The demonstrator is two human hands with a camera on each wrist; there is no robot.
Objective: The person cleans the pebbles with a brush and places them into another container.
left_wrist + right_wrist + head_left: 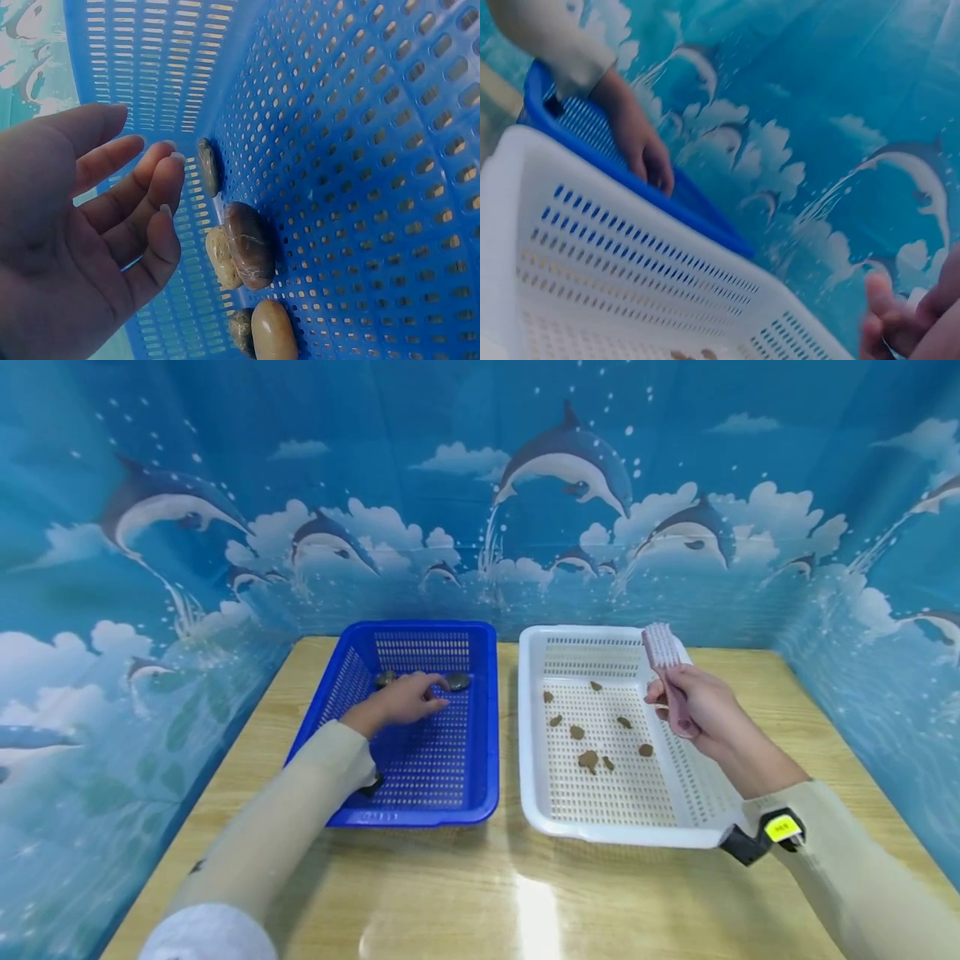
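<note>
My left hand [408,700] is inside the blue basket [487,777], fingers loosely curved and holding nothing. Below it lie several stones: a flat grey stone [208,166], a dark brown stone [250,245], a mottled yellowish stone [222,256] and a smooth tan stone [274,331]. In the head view the hand hides most of them. With my right hand [705,697] I grip a pink brush [677,702] by its handle, bristle end up, over the right side of the white basket [528,760]. In the right wrist view only part of that hand shows.
Several small brown pieces [588,761] lie scattered on the white basket's floor. Both baskets stand side by side on a wooden table [450,893], with a narrow gap between them. A blue dolphin-print curtain [450,485] surrounds the table at the back and sides.
</note>
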